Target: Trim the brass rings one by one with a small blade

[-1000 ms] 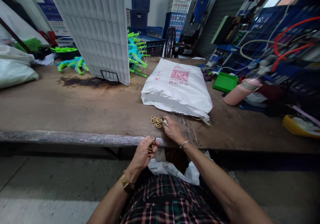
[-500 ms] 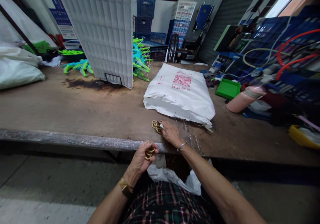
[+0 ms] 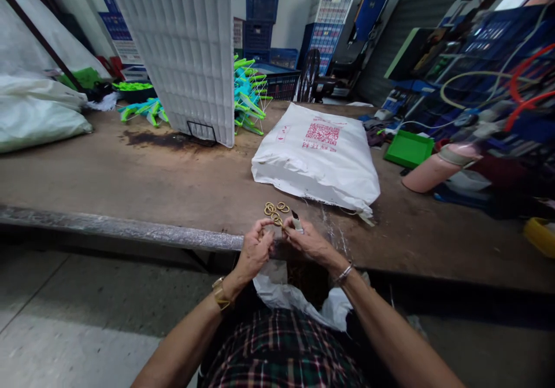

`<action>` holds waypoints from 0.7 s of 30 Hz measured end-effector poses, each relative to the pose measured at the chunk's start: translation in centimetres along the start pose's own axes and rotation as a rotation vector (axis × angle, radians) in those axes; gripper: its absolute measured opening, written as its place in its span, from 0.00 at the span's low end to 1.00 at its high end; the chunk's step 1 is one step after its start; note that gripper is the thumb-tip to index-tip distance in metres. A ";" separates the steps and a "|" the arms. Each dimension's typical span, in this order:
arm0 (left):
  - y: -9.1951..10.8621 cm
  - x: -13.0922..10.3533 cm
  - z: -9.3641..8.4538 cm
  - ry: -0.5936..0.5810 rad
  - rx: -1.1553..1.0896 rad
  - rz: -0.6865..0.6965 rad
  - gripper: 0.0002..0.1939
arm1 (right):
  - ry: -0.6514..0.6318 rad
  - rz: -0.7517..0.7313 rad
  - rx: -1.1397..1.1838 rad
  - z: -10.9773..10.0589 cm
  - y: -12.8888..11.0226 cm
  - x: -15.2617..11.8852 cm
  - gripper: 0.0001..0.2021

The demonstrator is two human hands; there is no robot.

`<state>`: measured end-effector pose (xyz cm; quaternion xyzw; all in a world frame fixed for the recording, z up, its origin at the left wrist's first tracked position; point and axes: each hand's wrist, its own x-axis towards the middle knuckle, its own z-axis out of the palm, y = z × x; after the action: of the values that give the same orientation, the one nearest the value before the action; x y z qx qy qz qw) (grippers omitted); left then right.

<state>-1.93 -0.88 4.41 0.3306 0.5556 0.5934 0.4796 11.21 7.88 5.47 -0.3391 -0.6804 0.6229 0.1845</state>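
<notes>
Several gold-coloured rings [image 3: 269,209] lie on the table near its front edge, just beyond my fingertips. My left hand [image 3: 255,250] is closed, its curled fingers around gold-coloured rings that are mostly hidden, with the forefinger reaching to the nearest loose ring. In my right hand [image 3: 310,242] is a small knife-like tool [image 3: 296,221] with a dark pointed tip and a pale body, sticking up from the grip. The thumb and forefinger of that hand pinch at the edge of a ring close to the left fingertips. Both hands are at the table edge, almost touching.
A white printed sack [image 3: 314,156] lies just beyond the hands. Behind stand a tall white padded panel [image 3: 182,58] and green and blue plastic clips [image 3: 249,99]. To the right are a green tray [image 3: 409,149] and a pink bottle [image 3: 437,171]. An open white bag [image 3: 281,298] hangs below the edge.
My right hand has drawn back from the rings toward me. My left hand has moved up to meet it, its rings now mostly hidden. The loose rings lie more spread out.
</notes>
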 end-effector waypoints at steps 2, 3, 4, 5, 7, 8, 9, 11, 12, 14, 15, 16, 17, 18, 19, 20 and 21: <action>-0.1 -0.1 0.4 -0.036 0.092 0.062 0.16 | -0.055 0.036 0.115 0.2 -0.1 -1.1 0.13; -0.1 -0.2 0.6 -0.049 0.107 0.082 0.15 | -0.068 0.044 0.164 0.3 -0.1 -1.6 0.14; -0.2 -0.3 0.7 -0.054 0.110 0.092 0.14 | -0.075 0.050 0.211 0.3 0.0 -2.0 0.14; -0.2 -0.5 0.8 -0.053 0.109 0.098 0.14 | -0.077 0.058 0.256 0.3 0.2 -2.3 0.14; -0.3 -1.0 1.1 -0.042 0.119 0.109 0.14 | -0.080 0.080 0.344 0.4 0.6 -2.9 0.14; -0.3 -1.2 1.2 -0.045 0.130 0.113 0.14 | -0.086 0.090 0.383 0.4 0.7 -3.1 0.14; -0.3 -1.4 1.3 -0.053 0.143 0.115 0.14 | -0.095 0.099 0.417 0.3 0.9 -3.4 0.14; -0.4 -1.8 1.5 -0.078 0.162 0.106 0.15 | -0.124 0.112 0.467 0.3 1.0 -3.8 0.13; -0.5 -1.9 1.5 -0.086 0.168 0.096 0.14 | -0.135 0.118 0.482 0.2 1.0 -4.0 0.12; -0.6 -2.1 1.7 -0.099 0.181 0.090 0.13 | -0.146 0.130 0.501 0.1 1.0 -4.4 0.11; -0.7 -2.2 1.7 -0.108 0.190 0.093 0.12 | -0.146 0.133 0.507 0.0 1.0 -4.6 0.11; -0.9 -2.3 1.8 -0.122 0.198 0.099 0.12 | -0.139 0.135 0.510 -0.1 1.1 -4.7 0.11; -1.0 -2.4 1.9 -0.136 0.208 0.109 0.12 | -0.128 0.134 0.506 -0.1 1.1 -4.9 0.11; -1.1 -2.5 2.1 -0.149 0.225 0.120 0.12 | -0.112 0.131 0.491 -0.2 1.3 -5.0 0.11; -1.1 -2.6 2.3 -0.157 0.250 0.135 0.12 | -0.090 0.128 0.465 -0.2 1.4 -5.1 0.12; -1.2 -2.8 2.5 -0.160 0.279 0.150 0.12 | -0.060 0.127 0.426 -0.3 1.6 -5.2 0.13; -1.2 -2.9 2.7 -0.161 0.307 0.162 0.11 | -0.024 0.124 0.376 -0.3 1.8 -5.3 0.14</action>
<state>1.78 -2.77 4.09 0.4901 0.5708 0.5100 0.4171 15.52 4.44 4.72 -0.3324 -0.5320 0.7532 0.1979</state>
